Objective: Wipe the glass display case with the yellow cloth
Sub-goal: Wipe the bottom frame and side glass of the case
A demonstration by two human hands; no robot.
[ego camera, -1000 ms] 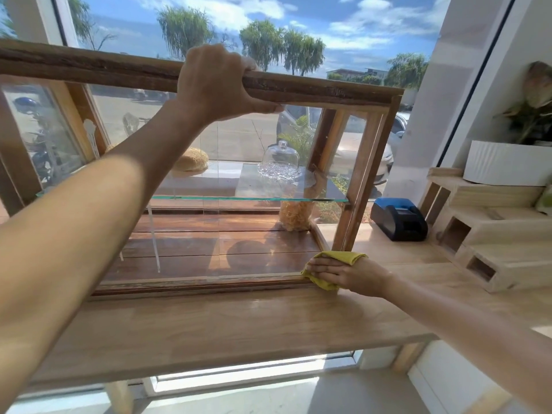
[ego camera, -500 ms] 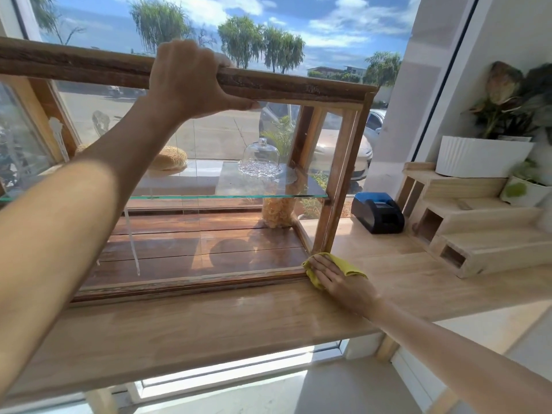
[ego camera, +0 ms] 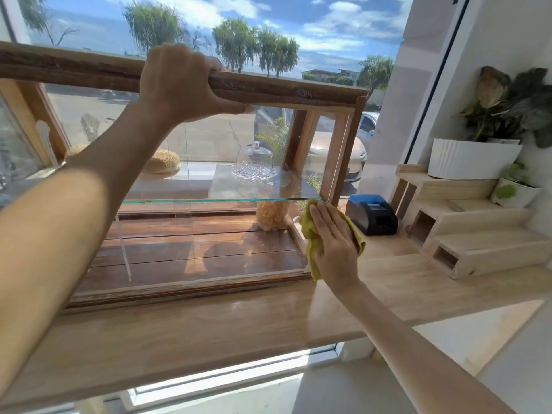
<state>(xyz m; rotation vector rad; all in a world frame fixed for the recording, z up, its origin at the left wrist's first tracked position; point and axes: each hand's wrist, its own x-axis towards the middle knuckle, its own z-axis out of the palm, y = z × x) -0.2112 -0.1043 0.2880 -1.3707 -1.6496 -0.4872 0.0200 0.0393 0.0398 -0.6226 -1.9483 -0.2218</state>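
The wood-framed glass display case stands on a wooden counter by the window. My left hand grips its raised top front rail. My right hand presses the yellow cloth flat against the case's right front post, just below the end of the glass shelf. The fingers point up and the cloth bunches out on both sides of the palm. A small glass dome and a bread-like item sit on the shelf inside.
The wooden counter runs along the window. Right of the case sit a black and blue device, stepped wooden boxes and white plant pots. A jar of yellowish contents stands in the case's lower level.
My right hand has carried the cloth up from the case's bottom right corner on the counter along the right post to shelf height. My left hand has kept its grip on the top rail.
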